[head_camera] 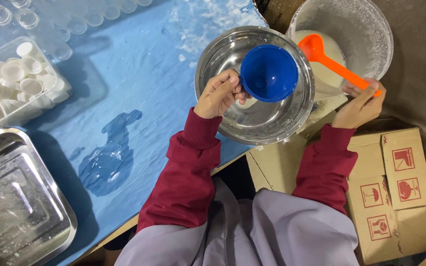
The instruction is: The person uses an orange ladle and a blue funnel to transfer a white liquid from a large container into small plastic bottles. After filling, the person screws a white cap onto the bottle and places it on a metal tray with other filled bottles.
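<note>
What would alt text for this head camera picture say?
Left hand holds a blue funnel over a steel bowl on a blue table, while the right hand grips an orange ladle dipped in a bucket of white liquid.

Funnel (268, 73) over bowl (213, 54); bucket (371, 39) right; tray (50, 197) far left.

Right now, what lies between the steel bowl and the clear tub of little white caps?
In the head view, only bare blue table cover separates the steel bowl from the clear tub, apart from white powder specks and a wet patch nearer the person.
</note>
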